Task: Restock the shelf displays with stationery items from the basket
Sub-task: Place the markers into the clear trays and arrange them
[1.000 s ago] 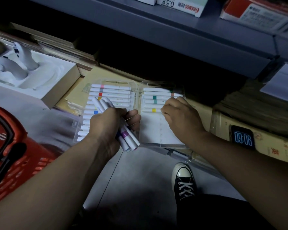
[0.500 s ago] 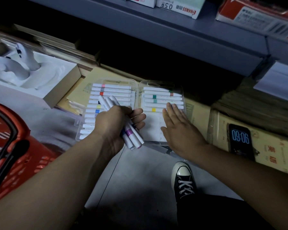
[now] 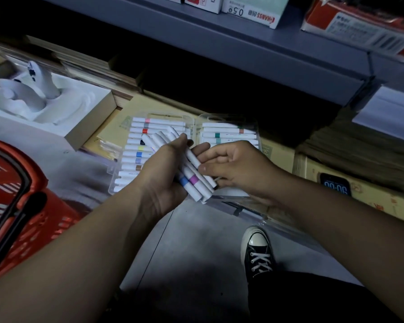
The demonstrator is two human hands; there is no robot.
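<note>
My left hand grips a bundle of white markers with coloured bands, blue and pink showing. My right hand has come against the bundle and pinches one of its markers between thumb and fingers. Behind both hands lies an open clear plastic marker case. Its left half holds a row of several markers. Its right half holds a few markers at the top, the rest hidden by my hand. The red shopping basket stands at the left edge.
A white moulded tray in a cardboard box sits at the left. A grey shelf with boxed goods overhangs the case. Cardboard boxes with a phone lie to the right. My black sneaker stands on the grey floor.
My right hand left the right half of the case and moved left to the marker bundle, closing on one marker. My left hand lifted the bundle slightly toward the right.
</note>
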